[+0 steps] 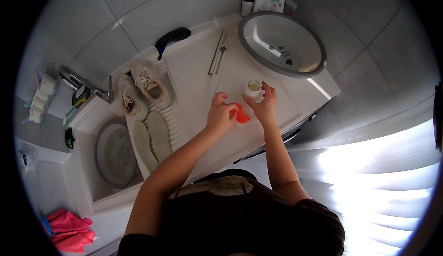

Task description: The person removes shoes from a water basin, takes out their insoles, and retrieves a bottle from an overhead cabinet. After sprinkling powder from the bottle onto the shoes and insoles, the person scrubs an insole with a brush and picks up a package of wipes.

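On the white counter, my right hand [265, 102] is wrapped around a small white jar [252, 90] whose open top shows something yellowish inside. My left hand [222, 114] is just to its left, its fingers closed on a small bright red piece [242, 114] that looks soft or thin; its exact kind I cannot make out. Beyond my hands, a long thin metal-looking strip [218, 55] lies on the counter. To the left, a pair of off-white lace-up shoes [151, 87] and two pale greenish insoles [159, 136] rest on a ribbed washboard surface.
A grey-rimmed oval basin [318, 55] stands at the back right, near a dark bottle [247, 2] and a pink-and-white box [269, 1]. At left, the sink [84, 163] holds a round basin [102, 163] below a chrome faucet [104, 94]. A black item [173, 39] lies along the back edge.
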### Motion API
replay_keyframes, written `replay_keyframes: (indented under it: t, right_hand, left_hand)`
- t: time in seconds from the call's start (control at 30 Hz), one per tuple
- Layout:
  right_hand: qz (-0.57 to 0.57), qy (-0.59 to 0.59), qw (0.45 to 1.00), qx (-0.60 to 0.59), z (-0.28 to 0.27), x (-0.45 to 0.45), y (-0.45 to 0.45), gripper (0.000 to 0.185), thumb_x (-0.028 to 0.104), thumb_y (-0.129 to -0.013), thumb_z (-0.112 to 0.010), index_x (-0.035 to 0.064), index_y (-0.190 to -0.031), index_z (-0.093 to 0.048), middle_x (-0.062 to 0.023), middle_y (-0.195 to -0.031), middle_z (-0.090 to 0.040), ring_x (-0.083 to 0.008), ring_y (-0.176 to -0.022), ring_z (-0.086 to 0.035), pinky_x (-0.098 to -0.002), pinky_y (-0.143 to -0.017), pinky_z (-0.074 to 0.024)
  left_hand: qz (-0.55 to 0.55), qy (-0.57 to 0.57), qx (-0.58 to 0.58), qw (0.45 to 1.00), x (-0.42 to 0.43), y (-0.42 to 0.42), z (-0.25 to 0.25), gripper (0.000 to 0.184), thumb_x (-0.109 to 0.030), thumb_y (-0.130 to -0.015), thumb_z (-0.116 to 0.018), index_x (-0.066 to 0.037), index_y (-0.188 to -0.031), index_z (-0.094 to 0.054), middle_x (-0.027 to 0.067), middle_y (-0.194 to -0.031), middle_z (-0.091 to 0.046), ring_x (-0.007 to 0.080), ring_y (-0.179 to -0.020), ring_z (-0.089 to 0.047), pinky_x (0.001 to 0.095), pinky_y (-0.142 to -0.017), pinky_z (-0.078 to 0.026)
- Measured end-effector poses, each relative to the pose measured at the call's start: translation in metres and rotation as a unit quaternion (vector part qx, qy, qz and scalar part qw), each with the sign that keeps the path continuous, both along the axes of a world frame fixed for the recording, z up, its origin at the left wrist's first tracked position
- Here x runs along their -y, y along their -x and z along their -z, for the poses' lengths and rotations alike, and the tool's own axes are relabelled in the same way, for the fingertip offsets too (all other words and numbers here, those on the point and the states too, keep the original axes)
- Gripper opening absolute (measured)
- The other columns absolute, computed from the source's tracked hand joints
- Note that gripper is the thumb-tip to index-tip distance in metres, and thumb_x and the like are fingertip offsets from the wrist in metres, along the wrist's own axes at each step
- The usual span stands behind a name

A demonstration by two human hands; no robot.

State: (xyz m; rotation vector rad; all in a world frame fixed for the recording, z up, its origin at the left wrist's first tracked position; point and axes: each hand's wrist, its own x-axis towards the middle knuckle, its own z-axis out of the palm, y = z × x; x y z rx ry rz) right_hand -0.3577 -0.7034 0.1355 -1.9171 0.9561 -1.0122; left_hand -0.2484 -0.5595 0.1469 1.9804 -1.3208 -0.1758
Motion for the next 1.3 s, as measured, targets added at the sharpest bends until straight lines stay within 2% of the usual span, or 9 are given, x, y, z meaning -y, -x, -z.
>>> replay_keyframes:
  t: [0.07, 0.13, 0.2, 0.27, 0.43, 0.53, 0.7, 0.93, 1.3]
  right_hand:
    - [0.001, 0.104, 0.993, -0.052, 0.009, 0.008, -0.010, 0.062, 0.021, -0.061, -0.084, 0.0043, -0.115, -0.059, -0.0133, -0.109, -0.057, -0.0307, -0.103, -0.053, -0.0382, -0.085, -0.0469]
    - [-0.002, 0.076, 0.997, -0.034, 0.010, 0.011, -0.013, 0.062, 0.021, -0.061, -0.085, 0.0042, -0.115, -0.059, -0.0130, -0.106, -0.058, -0.0305, -0.100, -0.054, -0.0385, -0.084, -0.0473]
    - [-0.017, 0.048, 0.999, -0.017, 0.004, 0.012, -0.015, 0.062, 0.021, -0.060, -0.085, 0.0041, -0.114, -0.059, -0.0128, -0.103, -0.059, -0.0303, -0.097, -0.054, -0.0389, -0.083, -0.0478]
    - [-0.008, 0.062, 0.996, -0.055, -0.022, 0.010, -0.015, 0.061, 0.021, -0.060, -0.086, 0.0046, -0.113, -0.059, -0.0123, -0.101, -0.062, -0.0293, -0.094, -0.058, -0.0387, -0.083, -0.0485]
    - [-0.209, -0.030, 0.970, 0.121, -0.070, 0.004, -0.045, 0.049, 0.010, -0.067, -0.081, -0.0003, -0.108, -0.055, -0.0097, -0.101, -0.064, -0.0171, -0.092, -0.061, -0.0321, -0.084, -0.0486]
    - [-0.267, -0.090, 0.955, 0.092, -0.095, -0.018, -0.073, 0.049, 0.010, -0.068, -0.080, 0.0000, -0.109, -0.055, -0.0084, -0.099, -0.063, -0.0158, -0.089, -0.062, -0.0314, -0.082, -0.0496]
    - [-0.410, -0.141, 0.897, 0.089, -0.106, -0.063, -0.137, 0.050, 0.011, -0.071, -0.079, 0.0003, -0.113, -0.055, -0.0065, -0.102, -0.063, -0.0143, -0.092, -0.060, -0.0293, -0.081, -0.0484]
    - [-0.474, -0.219, 0.846, 0.106, -0.095, -0.099, -0.227, 0.056, 0.014, -0.070, -0.080, -0.0007, -0.118, -0.054, -0.0079, -0.106, -0.062, -0.0148, -0.096, -0.059, -0.0290, -0.084, -0.0476]
    - [-0.485, -0.083, 0.870, -0.022, -0.082, -0.092, -0.350, 0.068, 0.015, -0.061, -0.084, -0.0015, -0.121, -0.056, -0.0110, -0.110, -0.064, -0.0204, -0.097, -0.062, -0.0318, -0.084, -0.0501]
  left_hand:
    - [-0.007, 0.044, 0.003, 0.999, -0.003, -0.002, -0.004, 0.015, -0.007, -0.070, -0.069, -0.011, -0.085, -0.068, 0.0146, -0.120, -0.045, 0.0280, -0.094, -0.055, 0.0370, -0.079, -0.049]
    - [-0.025, 0.088, 0.008, 0.996, -0.014, -0.004, -0.013, 0.013, -0.008, -0.071, -0.069, -0.011, -0.084, -0.067, 0.0145, -0.119, -0.045, 0.0266, -0.091, -0.055, 0.0360, -0.076, -0.050]
    - [-0.062, 0.083, -0.107, 0.989, -0.028, -0.007, -0.022, 0.013, -0.007, -0.074, -0.068, -0.012, -0.086, -0.066, 0.0133, -0.120, -0.044, 0.0243, -0.091, -0.055, 0.0336, -0.070, -0.050]
    - [-0.090, 0.090, -0.129, 0.983, -0.047, -0.016, -0.031, 0.014, -0.007, -0.075, -0.068, -0.012, -0.087, -0.066, 0.0127, -0.120, -0.044, 0.0232, -0.090, -0.055, 0.0322, -0.067, -0.050]
    - [-0.181, 0.138, -0.153, 0.962, -0.107, -0.044, -0.034, 0.017, -0.007, -0.077, -0.068, -0.013, -0.092, -0.065, 0.0109, -0.118, -0.044, 0.0208, -0.089, -0.056, 0.0285, -0.059, -0.049]
    - [-0.242, 0.175, -0.096, 0.950, -0.151, -0.067, -0.023, 0.016, -0.007, -0.079, -0.067, -0.012, -0.093, -0.063, 0.0078, -0.114, -0.049, 0.0184, -0.089, -0.057, 0.0264, -0.057, -0.047]
    - [-0.353, 0.185, -0.188, 0.898, -0.215, -0.088, -0.015, 0.010, -0.009, -0.085, -0.064, -0.009, -0.095, -0.063, 0.0026, -0.101, -0.057, 0.0140, -0.087, -0.059, 0.0253, -0.060, -0.045]
    - [-0.382, 0.135, -0.202, 0.892, -0.268, -0.096, -0.003, 0.012, -0.010, -0.085, -0.063, -0.008, -0.098, -0.064, 0.0016, -0.096, -0.061, 0.0114, -0.083, -0.059, 0.0240, -0.060, -0.044]
    - [-0.244, 0.134, -0.295, 0.914, -0.250, -0.124, 0.000, 0.015, -0.012, -0.087, -0.063, -0.003, -0.099, -0.063, 0.0043, -0.095, -0.061, 0.0130, -0.084, -0.059, 0.0262, -0.067, -0.049]
